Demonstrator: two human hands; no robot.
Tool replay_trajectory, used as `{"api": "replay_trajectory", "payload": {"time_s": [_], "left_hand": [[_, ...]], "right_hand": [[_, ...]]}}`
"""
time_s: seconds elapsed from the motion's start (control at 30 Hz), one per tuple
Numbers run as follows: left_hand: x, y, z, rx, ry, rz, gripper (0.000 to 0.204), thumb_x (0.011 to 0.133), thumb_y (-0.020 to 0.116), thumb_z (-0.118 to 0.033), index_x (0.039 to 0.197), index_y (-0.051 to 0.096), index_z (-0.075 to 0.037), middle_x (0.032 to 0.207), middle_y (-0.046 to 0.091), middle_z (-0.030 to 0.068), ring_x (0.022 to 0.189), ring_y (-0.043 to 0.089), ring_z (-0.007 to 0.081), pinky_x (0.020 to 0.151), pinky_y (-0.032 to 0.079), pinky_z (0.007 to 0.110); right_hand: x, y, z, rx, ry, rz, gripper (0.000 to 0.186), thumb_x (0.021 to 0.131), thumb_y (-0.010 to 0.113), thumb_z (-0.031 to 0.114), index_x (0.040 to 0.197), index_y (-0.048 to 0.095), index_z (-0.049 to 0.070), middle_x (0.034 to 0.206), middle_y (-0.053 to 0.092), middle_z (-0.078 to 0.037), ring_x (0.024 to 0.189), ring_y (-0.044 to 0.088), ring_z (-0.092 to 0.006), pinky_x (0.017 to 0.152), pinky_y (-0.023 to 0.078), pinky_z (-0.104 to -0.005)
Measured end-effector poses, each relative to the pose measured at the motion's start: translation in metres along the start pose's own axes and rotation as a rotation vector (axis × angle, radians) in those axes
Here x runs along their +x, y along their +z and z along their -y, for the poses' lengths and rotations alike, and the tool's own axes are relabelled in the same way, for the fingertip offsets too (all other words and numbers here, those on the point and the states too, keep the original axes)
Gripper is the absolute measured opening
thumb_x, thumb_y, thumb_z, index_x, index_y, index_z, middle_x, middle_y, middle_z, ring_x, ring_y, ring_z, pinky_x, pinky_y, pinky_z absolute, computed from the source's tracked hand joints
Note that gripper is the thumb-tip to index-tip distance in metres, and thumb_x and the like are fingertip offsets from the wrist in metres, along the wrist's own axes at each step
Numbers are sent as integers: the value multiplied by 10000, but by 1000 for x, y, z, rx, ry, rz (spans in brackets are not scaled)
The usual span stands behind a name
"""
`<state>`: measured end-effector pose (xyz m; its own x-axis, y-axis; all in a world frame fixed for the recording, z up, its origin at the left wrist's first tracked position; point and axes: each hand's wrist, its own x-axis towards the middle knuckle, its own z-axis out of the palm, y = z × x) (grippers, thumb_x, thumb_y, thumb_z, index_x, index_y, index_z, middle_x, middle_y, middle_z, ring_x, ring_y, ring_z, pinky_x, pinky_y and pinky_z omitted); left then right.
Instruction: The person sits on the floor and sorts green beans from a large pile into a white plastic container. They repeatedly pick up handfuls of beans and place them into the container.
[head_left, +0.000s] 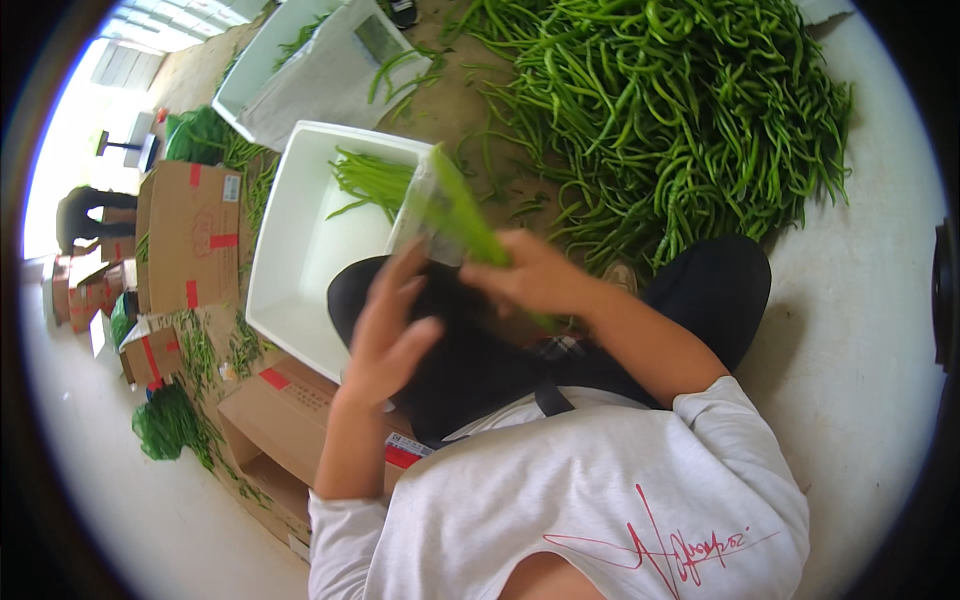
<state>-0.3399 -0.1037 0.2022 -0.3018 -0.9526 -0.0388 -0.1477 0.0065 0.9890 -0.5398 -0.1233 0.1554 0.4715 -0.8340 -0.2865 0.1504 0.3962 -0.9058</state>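
My right hand (pixel 540 272) is closed round a small bunch of long green chili peppers (pixel 462 215), which points up and to the left over my knee; motion blurs it. To the left of it, my left hand (pixel 385 340) is raised with its fingers apart and nothing in it. A white foam box (pixel 312 255) stands just beyond my left hand. More green chili peppers (pixel 368 182) lie in a bundle at its far end, next to a pale, see-through plastic sheet (pixel 412 210) over the right wall.
A large heap of green chili peppers (pixel 670 110) spreads across the floor ahead right. Another white box (pixel 290 75) stands farther off. Cardboard boxes (pixel 192 235) and green bags (pixel 165 420) are on the left. A person (pixel 85 215) bends over at far left.
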Motion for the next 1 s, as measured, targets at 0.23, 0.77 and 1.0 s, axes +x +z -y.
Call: {"api": "replay_trajectory", "payload": {"time_s": [0.23, 0.77, 1.0], "left_hand": [[146, 21, 14, -52, -273, -2, 252, 938, 550, -252, 949, 580, -2, 826, 652, 114, 744, 615, 184, 665, 495, 306], [242, -36, 11, -343, -183, -489, 224, 948, 530, -147, 1079, 501, 33, 708, 458, 28, 543, 400, 86, 478, 316, 222], [241, -40, 10, -381, -175, -343, 272, 965, 504, -181, 1087, 497, 61, 610, 469, 52, 504, 390, 86, 465, 303, 215]], "right_hand": [[37, -51, -28, 159, -79, 144, 380, 861, 666, 310, 1084, 616, 6, 881, 646, -95, 838, 634, -166, 748, 515, -286], [288, -176, -246, -1072, 180, -413, 250, 815, 582, 119, 1059, 611, 71, 1172, 546, -164, 1085, 520, -358, 849, 469, -452], [336, -205, -267, -1784, -204, -141, 232, 794, 551, 146, 1000, 655, 127, 1229, 525, -108, 1136, 502, -306, 861, 473, -380]]}}
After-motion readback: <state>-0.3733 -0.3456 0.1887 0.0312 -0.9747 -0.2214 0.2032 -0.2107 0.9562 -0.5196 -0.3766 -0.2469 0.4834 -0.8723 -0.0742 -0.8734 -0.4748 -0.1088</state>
